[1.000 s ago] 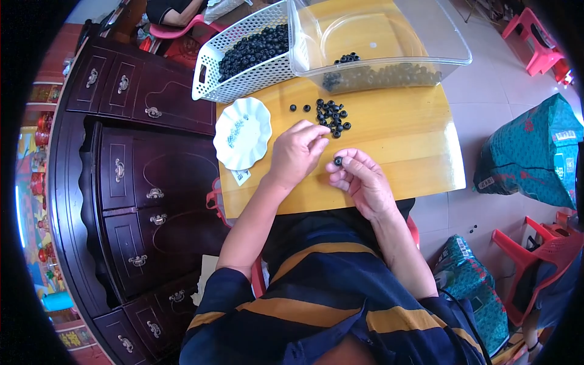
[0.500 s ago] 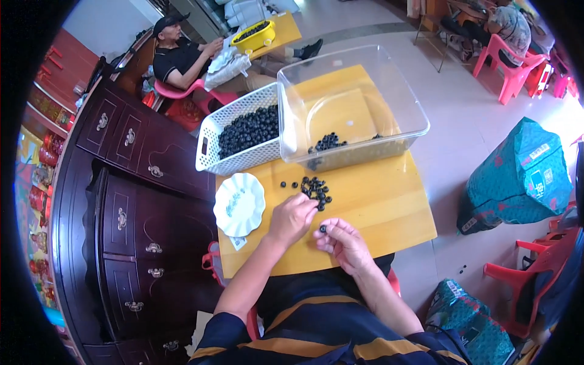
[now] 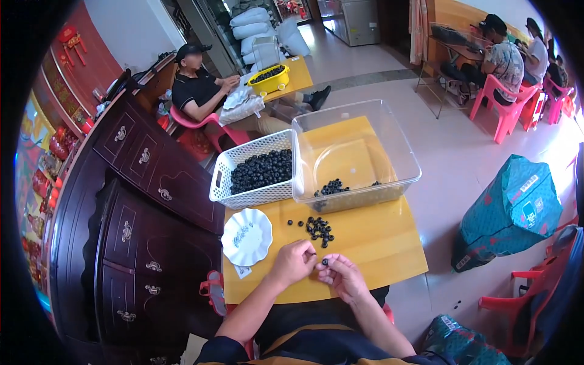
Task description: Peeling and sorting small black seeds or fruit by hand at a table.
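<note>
Close to the table's front edge, my right hand point(image 3: 342, 277) pinches a small round black piece with a hole point(image 3: 325, 261) between thumb and fingertips. My left hand point(image 3: 293, 263) is closed just beside it, fingertips pinched together; a tiny dark bit shows at their tips, too small to name. Beyond both hands lies a loose pile of similar black pieces point(image 3: 319, 229), with a couple lying apart on its left. To the left, a white scalloped dish point(image 3: 260, 226) holds scattered tiny silvery bits.
A white perforated basket point(image 3: 220, 193) full of black pieces stands at the table's back left. Beside it, a large clear plastic bin point(image 3: 398, 193) holds a few. Dark wooden drawers point(image 3: 173, 228) flank the left. Teal bags point(image 3: 508, 213) stand right. Another person point(image 3: 198, 91) sits beyond, near a yellow tub point(image 3: 267, 84).
My left hand has drawn back from the pile to beside the piece in my right hand. My right hand keeps its pinch. The view has tilted up, so the table sits lower.
</note>
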Tool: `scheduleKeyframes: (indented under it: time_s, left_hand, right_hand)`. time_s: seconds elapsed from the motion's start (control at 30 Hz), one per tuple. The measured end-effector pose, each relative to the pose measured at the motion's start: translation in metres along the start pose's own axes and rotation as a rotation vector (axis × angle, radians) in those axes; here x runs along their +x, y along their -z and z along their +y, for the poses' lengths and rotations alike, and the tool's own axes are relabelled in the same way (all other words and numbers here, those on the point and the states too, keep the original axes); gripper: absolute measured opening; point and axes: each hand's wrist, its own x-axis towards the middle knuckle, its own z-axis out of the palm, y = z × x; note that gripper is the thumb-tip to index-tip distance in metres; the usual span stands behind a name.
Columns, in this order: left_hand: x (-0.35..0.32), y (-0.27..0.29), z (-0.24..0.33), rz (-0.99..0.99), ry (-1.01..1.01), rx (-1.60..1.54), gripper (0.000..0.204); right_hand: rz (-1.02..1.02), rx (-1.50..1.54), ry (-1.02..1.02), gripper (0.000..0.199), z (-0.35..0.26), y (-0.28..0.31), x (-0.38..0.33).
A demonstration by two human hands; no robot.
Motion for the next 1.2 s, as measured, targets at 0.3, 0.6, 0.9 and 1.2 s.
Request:
scheduleKeyframes:
  time_s: [0.3,0.6,0.9,1.2]
  left_hand:
    - [-0.030,-0.004,-0.007,-0.119,0.261,-0.586,0.008]
    - [-0.043,0.000,-0.005,-0.061,0.287,-0.634,0.014]
    - [-0.025,0.026,0.020,0.077,0.146,-0.394,0.014]
    - [-0.025,0.019,0.022,0.123,-0.179,-0.160,0.019]
  right_hand:
    - [0.007,-0.006,-0.004,0.014,0.007,0.005,0.004]
    - [0.046,-0.013,0.016,0.012,0.005,0.000,-0.003]
    - [0.086,-0.122,0.026,0.015,0.001,-0.008,0.002]
    - [0.006,-0.124,0.012,0.018,0.004,-0.006,-0.002]
